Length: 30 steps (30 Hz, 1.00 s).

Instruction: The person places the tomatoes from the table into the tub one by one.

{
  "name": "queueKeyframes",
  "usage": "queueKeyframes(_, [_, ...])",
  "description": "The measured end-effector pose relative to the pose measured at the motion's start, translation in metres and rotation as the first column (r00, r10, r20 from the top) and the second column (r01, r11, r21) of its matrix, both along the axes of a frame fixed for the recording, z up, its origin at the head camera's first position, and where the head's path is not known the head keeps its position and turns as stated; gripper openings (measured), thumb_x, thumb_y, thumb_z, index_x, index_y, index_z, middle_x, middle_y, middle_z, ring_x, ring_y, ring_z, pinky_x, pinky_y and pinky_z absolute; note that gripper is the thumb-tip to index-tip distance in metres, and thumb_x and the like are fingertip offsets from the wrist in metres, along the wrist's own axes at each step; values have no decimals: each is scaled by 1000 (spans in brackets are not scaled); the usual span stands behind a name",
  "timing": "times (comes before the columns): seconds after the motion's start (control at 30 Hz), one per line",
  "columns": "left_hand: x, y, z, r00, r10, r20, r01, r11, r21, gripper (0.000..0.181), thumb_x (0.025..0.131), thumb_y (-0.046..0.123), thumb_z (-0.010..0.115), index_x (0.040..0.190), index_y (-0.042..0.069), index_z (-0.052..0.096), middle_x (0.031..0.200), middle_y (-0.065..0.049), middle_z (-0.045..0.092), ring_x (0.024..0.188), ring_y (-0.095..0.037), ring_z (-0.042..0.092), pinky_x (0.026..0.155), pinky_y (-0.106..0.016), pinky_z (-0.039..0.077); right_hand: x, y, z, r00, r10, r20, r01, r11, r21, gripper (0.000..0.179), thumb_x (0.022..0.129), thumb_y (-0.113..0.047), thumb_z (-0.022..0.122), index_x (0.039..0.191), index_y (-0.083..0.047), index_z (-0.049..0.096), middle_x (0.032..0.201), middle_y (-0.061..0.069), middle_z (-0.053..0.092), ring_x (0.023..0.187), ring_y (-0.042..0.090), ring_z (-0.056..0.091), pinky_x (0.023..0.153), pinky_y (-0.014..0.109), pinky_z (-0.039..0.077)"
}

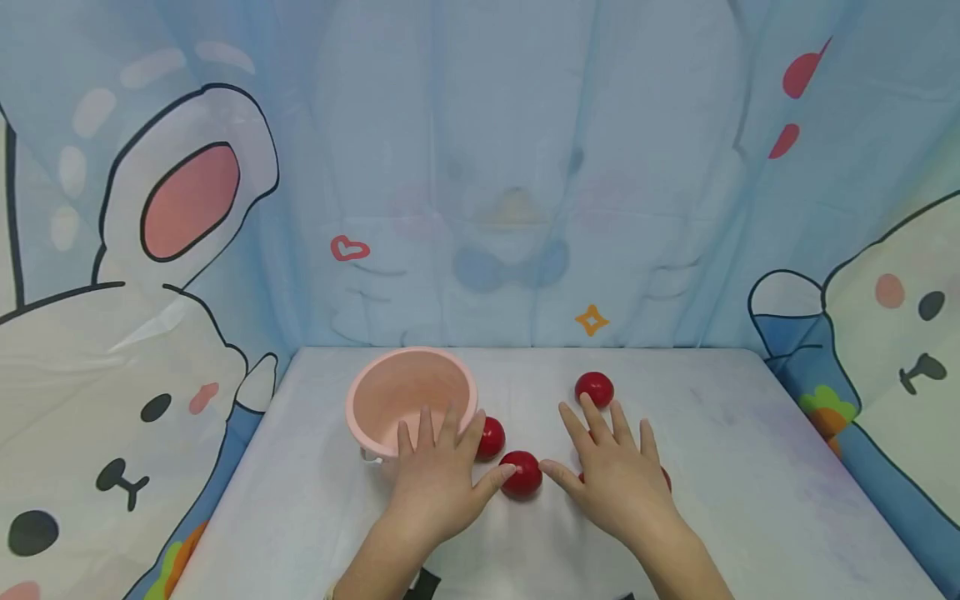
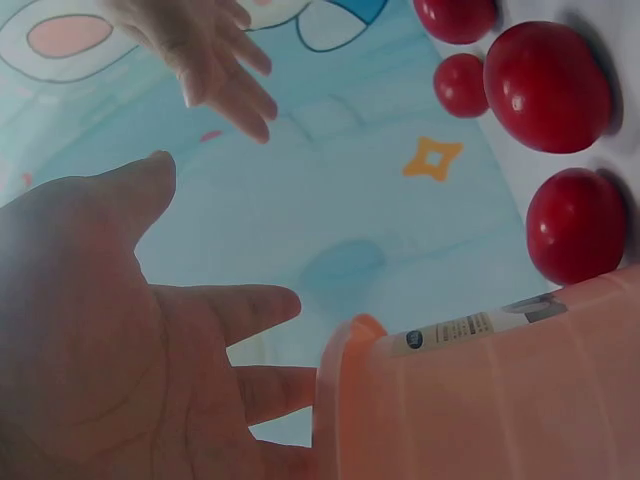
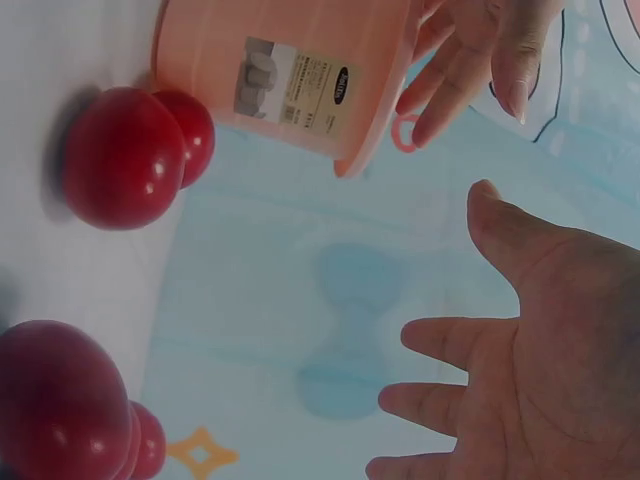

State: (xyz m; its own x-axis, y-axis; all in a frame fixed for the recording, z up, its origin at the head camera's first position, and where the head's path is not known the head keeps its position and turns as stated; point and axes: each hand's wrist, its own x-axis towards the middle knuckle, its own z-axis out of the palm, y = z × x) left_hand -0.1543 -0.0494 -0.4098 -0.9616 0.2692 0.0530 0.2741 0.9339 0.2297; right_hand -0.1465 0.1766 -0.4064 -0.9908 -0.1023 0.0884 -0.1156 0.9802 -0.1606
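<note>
Presently holds the left hand and the right hand above the table, backs upward, with fingers straight and spread, gripping nothing by either of them. Has a pink bucket just ahead of the left hand, a little to its left, with the near rim partly covered by these fingers; cannot tell about any touch there. Shows one red ball beside the bucket, to the right of the left fingertips, and a nearer red ball between the two thumbs. Shows more red balls under the right hand, partly hidden, so cannot give their exact number. Has a farther red ball beyond the right fingertips. Carries on the bucket wall a paper label, turned toward the right hand. Has behind everything, well beyond both hands, a pale blue curtain with cartoon drawings.
</note>
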Motion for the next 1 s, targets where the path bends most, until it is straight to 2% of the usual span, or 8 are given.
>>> queueKeyframes(0.37, [-4,-7,-7,999,33,5,-33,999,40,79,91,76,38,154,30,35,159,-10,37,150,-45,19,118,-70,12,0,7,-5,1000,-23,3,23,1000,2,92,79,-65,69,153,-20,38,159,19,31,145,53,22,112,77,9])
queueKeyframes(0.53, [-19,-33,-7,993,110,-31,-105,985,137,74,97,66,36,153,17,38,158,-13,36,151,-39,21,122,-63,11,-3,25,-9,999,-26,30,26,1000,-17,95,78,-61,73,152,-14,38,155,21,37,140,52,32,110,75,20])
queueKeyframes(0.63, [-33,-57,-8,977,197,-82,-178,965,193,73,101,60,33,153,9,37,159,-17,33,151,-41,19,122,-61,13,-6,39,-14,998,-38,43,41,997,-58,97,76,-54,78,152,-8,38,152,25,39,137,52,36,107,74,29])
queueKeyframes(0.73, [-46,-81,-11,960,266,-82,-237,936,261,72,103,56,29,153,4,33,160,-22,29,150,-46,16,121,-63,13,-8,55,-20,996,-59,69,66,993,-101,99,76,-50,80,152,-5,35,151,28,38,135,53,38,103,72,35])
queueKeyframes(0.8, [-54,-95,-15,954,297,-52,-265,907,327,71,104,53,30,154,3,30,160,-25,26,149,-49,15,121,-64,13,-8,66,-25,992,-75,101,87,988,-126,101,76,-50,80,152,-3,34,151,30,37,134,54,37,99,71,39])
queueKeyframes(0.87, [-60,-106,-20,947,320,11,-296,864,407,69,105,50,31,157,5,23,161,-24,22,150,-47,15,121,-63,14,-8,77,-31,986,-89,141,111,982,-152,103,76,-51,80,152,-2,32,151,31,35,135,55,36,98,71,40])
queueKeyframes(0.93, [-64,-115,-26,936,342,87,-337,793,507,68,104,48,33,159,10,18,163,-22,20,151,-45,15,120,-63,16,-9,88,-38,978,-104,181,136,974,-179,104,76,-52,80,152,-1,31,151,33,33,135,56,34,97,71,40])
queueKeyframes(1.0, [-67,-122,-33,920,347,183,-383,696,607,67,104,48,34,160,18,14,165,-15,19,152,-39,17,120,-61,19,-10,98,-45,967,-118,227,167,962,-214,107,76,-54,79,153,-1,28,152,33,31,136,56,32,98,71,39])
